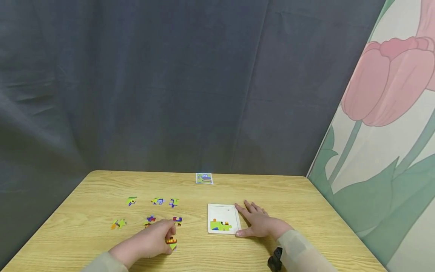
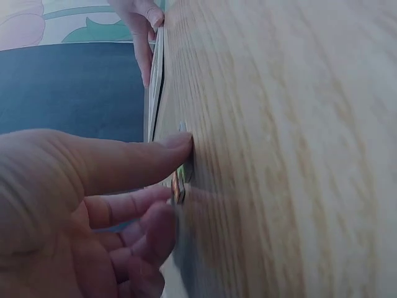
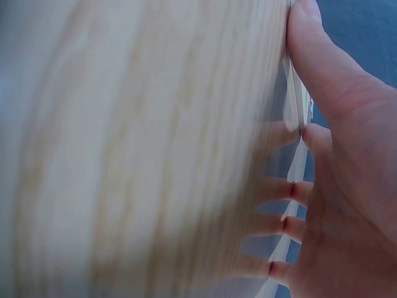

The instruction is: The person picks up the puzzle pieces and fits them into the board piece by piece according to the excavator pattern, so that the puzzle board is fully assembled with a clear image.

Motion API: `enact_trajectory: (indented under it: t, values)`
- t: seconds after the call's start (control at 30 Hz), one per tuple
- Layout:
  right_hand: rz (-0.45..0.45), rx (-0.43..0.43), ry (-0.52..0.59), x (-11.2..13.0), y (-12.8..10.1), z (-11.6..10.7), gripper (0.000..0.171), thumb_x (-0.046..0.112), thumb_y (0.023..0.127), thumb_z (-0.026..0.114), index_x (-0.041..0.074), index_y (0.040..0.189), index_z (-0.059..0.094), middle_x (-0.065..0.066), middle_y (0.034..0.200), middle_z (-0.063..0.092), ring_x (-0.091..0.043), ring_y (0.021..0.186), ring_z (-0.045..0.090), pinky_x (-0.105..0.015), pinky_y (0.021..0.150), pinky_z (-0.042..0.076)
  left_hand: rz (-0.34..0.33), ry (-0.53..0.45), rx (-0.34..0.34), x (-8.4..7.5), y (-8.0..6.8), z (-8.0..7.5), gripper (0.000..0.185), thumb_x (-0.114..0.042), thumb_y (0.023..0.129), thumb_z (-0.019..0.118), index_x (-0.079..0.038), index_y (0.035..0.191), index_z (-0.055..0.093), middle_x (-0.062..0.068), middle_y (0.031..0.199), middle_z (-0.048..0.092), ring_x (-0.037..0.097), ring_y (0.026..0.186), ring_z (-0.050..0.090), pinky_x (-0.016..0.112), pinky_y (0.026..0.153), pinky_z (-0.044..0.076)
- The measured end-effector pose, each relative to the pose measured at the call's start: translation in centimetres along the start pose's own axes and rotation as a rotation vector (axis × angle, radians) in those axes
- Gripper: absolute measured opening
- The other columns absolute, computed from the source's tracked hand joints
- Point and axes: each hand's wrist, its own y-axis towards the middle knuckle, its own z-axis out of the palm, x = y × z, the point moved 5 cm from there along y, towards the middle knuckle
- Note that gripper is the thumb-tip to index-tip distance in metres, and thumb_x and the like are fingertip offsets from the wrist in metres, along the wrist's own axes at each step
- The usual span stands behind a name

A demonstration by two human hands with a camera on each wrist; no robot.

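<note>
Pale sleeve (image 1: 307, 253) foremost; left fingers (image 1: 169, 226) pinching red-yellow-green puzzle piece (image 1: 173, 246); right fingers (image 1: 242, 210) spread at white board (image 1: 218, 211).

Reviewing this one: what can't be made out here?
- Head view: part of the puzzle piece the left hand pinches, covered by that hand.
- Head view: fine detail on the picture card, too small.
- Head view: the rest of the right sleeve, cut off by the bottom edge.
- Left wrist view: the face of the puzzle board, seen edge-on.

Red-green puzzle piece (image 1: 172, 242) beside partly filled tray (image 1: 219, 212)
</note>
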Motion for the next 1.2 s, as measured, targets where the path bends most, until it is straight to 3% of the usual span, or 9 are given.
enact_trajectory:
  t: [0.17,0.37,0.6,0.77,0.97,1.2]
  values:
    - [-0.006,-0.008,0.001,0.0,0.0,0.0,0.098,0.068,0.082,0.062,0.023,0.158,0.021,-0.02,0.161,0.013,-0.047,0.144,0.013,-0.064,0.109,0.017,-0.048,0.013,-0.028,0.1,-0.1,-0.2,0.037,-0.007,0.068,0.088,-0.012,0.087,0.057,0.004,0.085,0.046,0.022,0.076,0.044,0.036,0.064,0.037]
    - [-0.005,-0.006,0.0,0.0,-0.1,0.1,0.098,0.068,0.082,0.062,0.023,0.158,0.021,-0.02,0.161,0.013,-0.047,0.144,0.013,-0.063,0.109,0.017,-0.011,-0.04,-0.025,-0.3,0.0,0.0,0.041,-0.003,0.069,0.087,-0.013,0.088,0.053,0.002,0.081,0.052,0.02,0.071,0.046,0.034,0.062,0.038]
    - [-0.003,-0.01,0.007,0.1,-0.2,0.1,0.098,0.067,0.082,0.063,0.023,0.158,0.022,-0.02,0.161,0.013,-0.047,0.144,0.012,-0.063,0.109,0.017,0.018,-0.073,-0.049,-0.5,1.0,0.7,0.029,-0.003,0.077,0.081,-0.015,0.086,0.056,-0.004,0.071,0.051,0.012,0.06,0.045,0.03,0.056,0.038]
    - [-0.002,-0.013,0.002,0.1,-0.1,0.0,0.098,0.068,0.081,0.062,0.023,0.158,0.022,-0.02,0.161,0.014,-0.047,0.144,0.013,-0.063,0.11,0.017,0.046,-0.099,-0.018,-1.6,1.9,1.1,0.022,-0.004,0.083,0.077,-0.015,0.082,0.058,-0.004,0.069,0.053,0.012,0.059,0.047,0.028,0.053,0.038]
    - [-0.005,-0.004,0.016,0.2,-0.1,-0.1,0.098,0.069,0.081,0.062,0.024,0.159,0.02,-0.019,0.162,0.011,-0.047,0.144,0.011,-0.063,0.11,0.017,0.065,-0.167,0.025,-3.2,3.8,1.6,0.02,-0.004,0.085,0.075,-0.016,0.079,0.059,-0.003,0.066,0.054,0.011,0.057,0.047,0.028,0.052,0.038]
    - [-0.005,-0.011,0.011,0.1,-0.2,0.0,0.098,0.068,0.081,0.062,0.023,0.158,0.022,-0.02,0.161,0.013,-0.047,0.144,0.013,-0.063,0.11,0.017,0.102,-0.257,-0.016,-5.7,7.7,2.4,0.018,-0.002,0.086,0.072,-0.013,0.079,0.059,-0.001,0.063,0.052,0.01,0.051,0.041,0.026,0.046,0.034]
